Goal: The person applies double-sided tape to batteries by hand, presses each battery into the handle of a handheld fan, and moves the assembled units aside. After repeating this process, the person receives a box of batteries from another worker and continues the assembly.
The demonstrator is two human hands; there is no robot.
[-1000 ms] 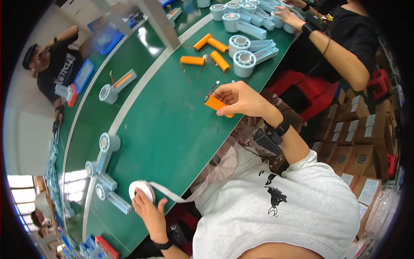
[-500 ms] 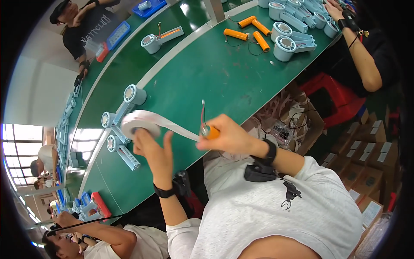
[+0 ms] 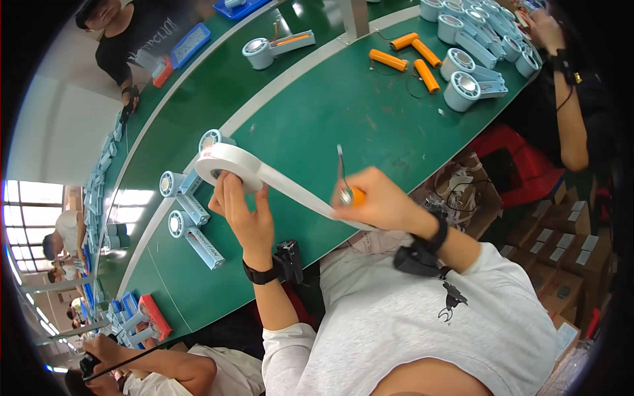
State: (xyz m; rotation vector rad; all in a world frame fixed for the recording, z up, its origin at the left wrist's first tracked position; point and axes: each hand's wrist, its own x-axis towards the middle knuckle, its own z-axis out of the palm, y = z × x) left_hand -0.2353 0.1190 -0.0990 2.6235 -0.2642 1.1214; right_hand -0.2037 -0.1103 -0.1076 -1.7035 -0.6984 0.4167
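Observation:
My left hand [image 3: 244, 214] is closed on a roll of white tape [image 3: 259, 177], with fingers at its core. A wide strip runs from the roll down to my right hand [image 3: 389, 203]. That hand grips an orange cylindrical battery [image 3: 358, 197] and the strip's end together; the fingers hide most of the battery. A thin wire lead with a small white connector [image 3: 339, 148] stands up from it. Left of the roll, several light-blue handheld fans [image 3: 177, 224] lie on the green table, one partly behind the roll.
Several orange batteries [image 3: 426, 76] with wires lie on the far right of the green table [image 3: 310, 132], beside many light-blue fan bodies [image 3: 462, 91]. A metal post [image 3: 354, 18] rises at the back. Co-workers sit on both sides. Boxes [image 3: 551, 254] stand on the floor at right.
The tape roll has been raised and moved away from me, its strip now flatter and wider to view. My right hand keeps the battery, shifted slightly right in the picture. The whole view has shifted somewhat.

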